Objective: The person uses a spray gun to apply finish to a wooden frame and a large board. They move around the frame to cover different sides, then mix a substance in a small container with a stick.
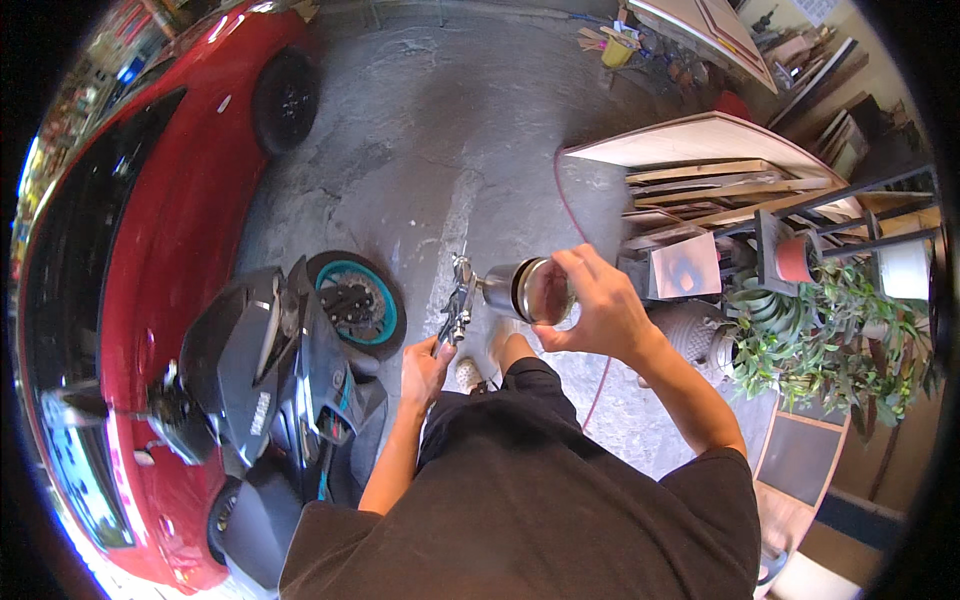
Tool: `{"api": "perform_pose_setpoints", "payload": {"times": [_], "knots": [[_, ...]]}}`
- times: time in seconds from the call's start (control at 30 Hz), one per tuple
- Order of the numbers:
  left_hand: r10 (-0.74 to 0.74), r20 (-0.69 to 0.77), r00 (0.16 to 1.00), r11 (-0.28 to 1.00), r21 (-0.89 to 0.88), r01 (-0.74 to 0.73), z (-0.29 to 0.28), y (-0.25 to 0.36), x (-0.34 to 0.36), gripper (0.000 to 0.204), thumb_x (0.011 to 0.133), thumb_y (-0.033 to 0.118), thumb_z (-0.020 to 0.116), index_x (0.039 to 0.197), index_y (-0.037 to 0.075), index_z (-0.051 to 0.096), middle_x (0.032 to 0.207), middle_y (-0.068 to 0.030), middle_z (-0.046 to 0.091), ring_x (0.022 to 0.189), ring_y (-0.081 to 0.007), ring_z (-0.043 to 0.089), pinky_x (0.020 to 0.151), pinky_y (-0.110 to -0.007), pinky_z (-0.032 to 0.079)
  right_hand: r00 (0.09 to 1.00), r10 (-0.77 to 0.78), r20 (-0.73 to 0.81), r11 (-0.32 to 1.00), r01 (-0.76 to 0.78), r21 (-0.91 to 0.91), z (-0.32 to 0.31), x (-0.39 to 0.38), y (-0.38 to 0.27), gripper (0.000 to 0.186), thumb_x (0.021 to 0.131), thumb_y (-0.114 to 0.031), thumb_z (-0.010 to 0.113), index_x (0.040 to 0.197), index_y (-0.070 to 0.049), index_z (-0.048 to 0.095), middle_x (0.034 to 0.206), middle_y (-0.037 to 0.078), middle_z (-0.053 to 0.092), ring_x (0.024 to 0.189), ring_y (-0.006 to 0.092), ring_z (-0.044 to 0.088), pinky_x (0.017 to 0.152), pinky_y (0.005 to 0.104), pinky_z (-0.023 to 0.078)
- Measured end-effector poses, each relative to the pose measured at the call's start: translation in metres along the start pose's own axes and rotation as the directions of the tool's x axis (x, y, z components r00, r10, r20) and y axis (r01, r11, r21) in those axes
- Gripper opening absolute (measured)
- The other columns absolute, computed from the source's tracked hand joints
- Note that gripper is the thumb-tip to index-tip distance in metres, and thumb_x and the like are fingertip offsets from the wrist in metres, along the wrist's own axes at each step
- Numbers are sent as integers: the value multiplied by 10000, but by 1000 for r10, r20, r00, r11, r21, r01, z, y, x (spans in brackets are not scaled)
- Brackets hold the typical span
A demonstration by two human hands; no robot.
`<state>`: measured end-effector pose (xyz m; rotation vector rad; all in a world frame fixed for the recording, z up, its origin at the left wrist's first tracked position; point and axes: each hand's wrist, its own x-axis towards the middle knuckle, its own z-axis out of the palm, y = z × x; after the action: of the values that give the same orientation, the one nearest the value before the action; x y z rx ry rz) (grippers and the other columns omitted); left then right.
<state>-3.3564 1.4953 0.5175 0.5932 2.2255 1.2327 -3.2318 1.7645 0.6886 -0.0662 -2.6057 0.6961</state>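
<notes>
Grey concrete floor (400, 190) spreads beneath the person, with a red car (190, 200) and a dark motorbike (250, 410) to the left, and stacked boards (730, 150) and leafy plants (810, 330) to the right. Held out in front of the body, above the floor, is a metal spray gun (460, 305) with a grey cup (503, 290) at its side. The left hand (425, 372) is closed around the gun's lower part, while the right hand (607, 312) spans the shiny lid (550, 290) at the cup's far end, thumb on one edge and fingers on the opposite one. Whether the lid sits fully home cannot be told. Good handling here seems to call for a firm left grip, so that the gun does not twist under the right hand's effort. Even pressure from thumb and fingers should hold the lid square to the rim; a one-sided push could cock it. The cup looks tipped rightward, so bringing it more upright would be prudent, in case it contains liquid.
</notes>
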Motion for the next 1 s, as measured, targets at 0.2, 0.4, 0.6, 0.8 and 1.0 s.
{"api": "perform_pose_setpoints", "payload": {"times": [0.2,0.4,0.6,0.8,1.0], "knots": [[-2,105,994,995,-95,12,17,26,161,803,863,755,532,698,-27,457,586,-11,339,602,-117,339,519,-372,310,837,400,-373,825,-151,544,-29,72,122,748,763,-454,816,1259,34,542,1019,59,590,883,132,588,776,288,504],[-32,163,986,963,-259,74,19,81,295,708,881,734,542,651,67,489,585,60,417,562,-53,374,493,-276,284,627,726,-282,460,-139,877,-20,126,237,826,828,-587,695,1284,79,520,1123,111,621,992,179,627,826,323,533],[-34,188,982,910,-400,108,36,136,440,577,940,578,572,650,86,494,571,67,419,495,-42,358,447,-244,255,571,808,-146,234,-84,969,-13,208,326,815,869,-634,577,1345,22,490,1219,192,603,984,257,641,769,398,536],[58,253,966,896,-440,62,53,202,605,575,945,577,598,661,87,495,567,49,424,487,-46,374,434,-235,261,639,753,-156,-103,349,931,-28,304,434,794,890,-620,536,1353,23,503,1270,258,581,886,319,641,710,417,522],[281,363,888,916,-379,-135,69,264,784,771,816,836,503,653,82,493,551,41,423,476,-58,391,428,-241,274,459,854,-247,48,402,915,-64,387,501,788,874,-638,559,1325,8,529,1215,254,610,803,300,657,675,406,527]]}}
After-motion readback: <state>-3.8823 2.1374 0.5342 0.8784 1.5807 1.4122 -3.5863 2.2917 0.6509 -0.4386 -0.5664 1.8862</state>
